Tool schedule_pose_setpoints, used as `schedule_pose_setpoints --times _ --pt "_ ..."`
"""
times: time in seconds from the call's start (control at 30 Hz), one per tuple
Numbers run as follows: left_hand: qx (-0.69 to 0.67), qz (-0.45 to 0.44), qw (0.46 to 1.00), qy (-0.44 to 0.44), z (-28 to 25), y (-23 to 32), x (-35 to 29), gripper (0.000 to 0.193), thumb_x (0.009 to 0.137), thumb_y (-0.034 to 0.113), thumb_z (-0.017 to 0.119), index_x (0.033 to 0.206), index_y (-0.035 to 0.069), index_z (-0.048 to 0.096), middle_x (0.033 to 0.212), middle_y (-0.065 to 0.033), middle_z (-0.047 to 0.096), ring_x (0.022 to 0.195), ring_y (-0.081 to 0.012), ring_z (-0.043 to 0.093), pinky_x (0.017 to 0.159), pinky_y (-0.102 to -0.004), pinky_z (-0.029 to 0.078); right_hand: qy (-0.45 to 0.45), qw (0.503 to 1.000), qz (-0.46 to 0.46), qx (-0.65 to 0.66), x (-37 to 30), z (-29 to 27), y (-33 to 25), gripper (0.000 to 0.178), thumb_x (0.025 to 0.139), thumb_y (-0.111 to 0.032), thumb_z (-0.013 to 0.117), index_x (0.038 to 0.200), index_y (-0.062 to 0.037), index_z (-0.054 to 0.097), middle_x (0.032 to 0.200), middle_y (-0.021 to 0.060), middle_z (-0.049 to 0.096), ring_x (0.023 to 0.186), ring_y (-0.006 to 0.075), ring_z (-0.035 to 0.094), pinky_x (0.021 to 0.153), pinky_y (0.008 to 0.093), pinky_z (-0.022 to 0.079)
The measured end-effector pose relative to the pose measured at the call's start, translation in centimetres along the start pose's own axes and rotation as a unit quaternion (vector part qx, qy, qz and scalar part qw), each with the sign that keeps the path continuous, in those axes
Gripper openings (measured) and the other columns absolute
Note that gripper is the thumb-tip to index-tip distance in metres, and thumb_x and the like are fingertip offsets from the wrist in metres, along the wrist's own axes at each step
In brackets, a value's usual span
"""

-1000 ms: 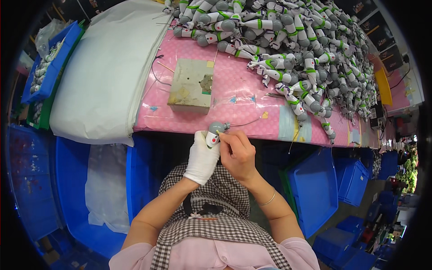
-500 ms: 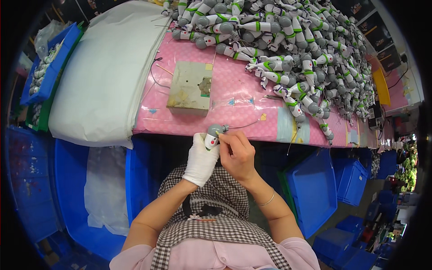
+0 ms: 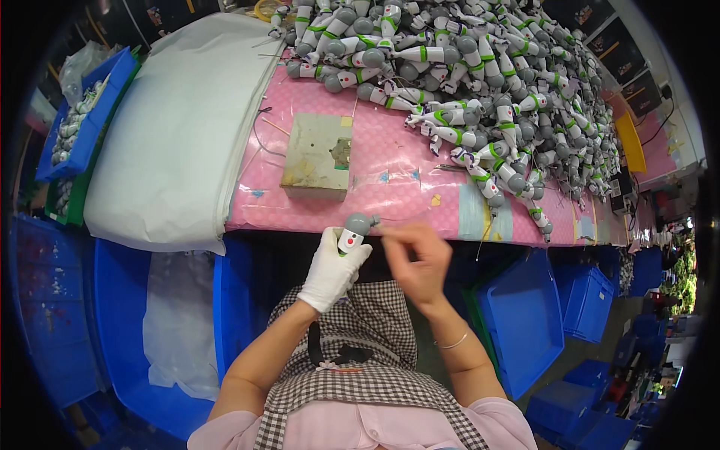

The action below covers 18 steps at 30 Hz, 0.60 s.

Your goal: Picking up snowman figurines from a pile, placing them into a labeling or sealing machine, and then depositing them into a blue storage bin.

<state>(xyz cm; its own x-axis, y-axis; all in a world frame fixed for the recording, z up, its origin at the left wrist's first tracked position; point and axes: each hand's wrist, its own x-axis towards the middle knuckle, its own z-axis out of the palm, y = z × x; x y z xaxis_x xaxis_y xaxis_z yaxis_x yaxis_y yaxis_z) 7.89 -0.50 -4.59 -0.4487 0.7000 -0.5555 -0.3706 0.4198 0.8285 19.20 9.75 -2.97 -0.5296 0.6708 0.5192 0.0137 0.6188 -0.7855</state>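
Observation:
My left hand point(image 3: 330, 271), in a white glove, grips a toy arm point(image 3: 350, 239) by its white body. This piece has a grey ball joint at the top, a small grey peg at its side and a red dot on the white part. Just right of the peg is my bare right hand point(image 3: 418, 259), blurred by motion. Its fingers are curled in and pinched together; whatever lies between them is too smeared to make out. Both hands are in front of the table's near edge.
A big heap of similar toy arms point(image 3: 480, 112) covers the pink table point(image 3: 375, 165). A metal box point(image 3: 315, 154) stands near its front edge. White sheeting point(image 3: 172, 127) lies at the left. Blue bins point(image 3: 517, 322) flank my lap, and a blue tray point(image 3: 94, 112) holds parts.
My right hand has moved off the toy arm's grey joint toward the right. The thin wire that trailed from the joint no longer shows plainly. My left hand keeps its grip.

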Motion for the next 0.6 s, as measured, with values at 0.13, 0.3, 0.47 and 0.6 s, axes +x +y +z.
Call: schedule_pose_setpoints --times 0.13,0.3,0.47,0.6 --pt "-0.157 0.109 0.977 -0.094 -3.3 1.1 -1.8 0.049 0.084 0.026 0.067 0.120 0.000 0.046 0.097 -0.0090 0.061 0.084 -0.0171 0.063 0.061 -0.0247 0.053 0.155 0.985 0.073 0.009 4.8 -2.7 1.6 0.008 0.086 -0.003 0.060 0.091 0.0008 0.065 0.082 -0.0004 0.059 0.069 0.0036 0.049 0.059 0.0175 0.039" --pt "-0.283 0.211 0.921 -0.167 -6.6 4.1 -1.3 0.052 0.091 0.038 0.052 0.129 0.004 0.041 0.109 -0.0138 0.059 0.105 -0.0264 0.058 0.092 -0.0487 0.047 0.002 0.975 -0.093 -0.202 8.8 1.3 6.9 0.013 0.079 -0.003 0.064 0.092 -0.0039 0.067 0.085 0.0090 0.063 0.073 0.0198 0.058 0.065 0.0270 0.045" --pt "-0.453 0.209 0.844 -0.197 -8.5 4.7 0.3 0.048 0.092 0.035 0.050 0.129 0.007 0.042 0.115 -0.0089 0.058 0.112 -0.0259 0.053 0.093 -0.0589 0.043 0.037 0.925 -0.188 -0.329 8.3 3.3 4.8 0.013 0.078 -0.004 0.064 0.091 -0.0040 0.067 0.081 0.0099 0.062 0.081 0.0271 0.059 0.069 0.0322 0.045" --pt "-0.472 0.264 0.824 -0.171 -8.3 5.3 0.6 0.043 0.093 0.030 0.048 0.128 0.006 0.042 0.120 -0.0100 0.055 0.118 -0.0269 0.050 0.097 -0.0578 0.041 -0.154 0.981 0.088 0.075 3.8 2.9 -1.0 0.009 0.087 -0.005 0.057 0.092 0.0008 0.062 0.085 0.0079 0.063 0.068 0.0119 0.059 0.063 0.0262 0.048"
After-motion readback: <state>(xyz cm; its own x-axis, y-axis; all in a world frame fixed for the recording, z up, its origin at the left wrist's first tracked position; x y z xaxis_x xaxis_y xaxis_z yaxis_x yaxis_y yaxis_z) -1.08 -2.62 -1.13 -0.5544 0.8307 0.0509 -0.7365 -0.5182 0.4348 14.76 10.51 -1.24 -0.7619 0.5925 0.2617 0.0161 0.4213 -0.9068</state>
